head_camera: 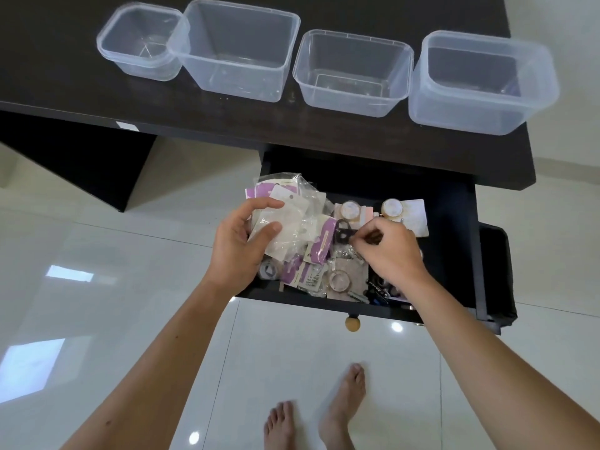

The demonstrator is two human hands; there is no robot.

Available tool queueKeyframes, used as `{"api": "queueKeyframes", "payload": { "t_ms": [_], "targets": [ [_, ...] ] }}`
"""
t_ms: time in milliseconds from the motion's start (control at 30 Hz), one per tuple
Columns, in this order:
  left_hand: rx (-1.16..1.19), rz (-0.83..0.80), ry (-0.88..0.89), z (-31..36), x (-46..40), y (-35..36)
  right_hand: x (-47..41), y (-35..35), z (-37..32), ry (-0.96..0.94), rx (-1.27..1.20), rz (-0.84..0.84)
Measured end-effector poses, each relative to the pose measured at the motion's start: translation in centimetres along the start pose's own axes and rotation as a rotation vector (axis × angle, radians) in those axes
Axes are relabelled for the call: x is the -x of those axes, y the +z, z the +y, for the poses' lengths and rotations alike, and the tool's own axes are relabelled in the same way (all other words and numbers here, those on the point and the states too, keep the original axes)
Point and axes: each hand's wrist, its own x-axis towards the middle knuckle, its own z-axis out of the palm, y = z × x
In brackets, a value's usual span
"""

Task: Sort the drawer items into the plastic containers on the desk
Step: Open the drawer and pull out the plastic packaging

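1. Four clear plastic containers [354,71] stand in a row on the dark bench [65,86], far from the person.
2. Below the bench's near edge, the open drawer [454,222] holds mixed small items: packets, tape rolls, cards.
3. The left hand [238,245] grips a bundle of clear plastic packets [292,216] above the drawer's left side, fingers curled round it.
4. The right hand [394,251] reaches into the drawer, fingertips pinched together on a small black item [343,233].
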Motion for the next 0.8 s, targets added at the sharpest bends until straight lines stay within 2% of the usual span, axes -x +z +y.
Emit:
{"api": "queueKeyframes", "payload": {
  "t_ms": [133, 333, 500, 667, 800],
  "targets": [
    [-0.014, 0.022, -0.021, 0.2, 0.2, -0.1, 1.2, -2.3, -1.5, 0.020, -0.254, 0.057],
    [-0.075, 0.023, -0.026, 1.0, 0.3, -0.1, 2.7, -4.5, -4.0, -0.077, -0.539, 0.104],
    [-0.090, 0.002, -0.026, 1.0, 0.2, -0.3, 3.1, -3.0, -5.6, -0.101, -0.622, 0.021],
    [-0.105, 0.002, -0.017, 0.9, 0.3, -0.3, 2.8, -2.3, -6.1, -0.046, -0.783, 0.065],
    [-0.027, -0.004, -0.052, 0.8, 0.4, -0.3, 3.0, -0.7, -6.3, -0.041, -0.659, -0.072]
  ]
}}
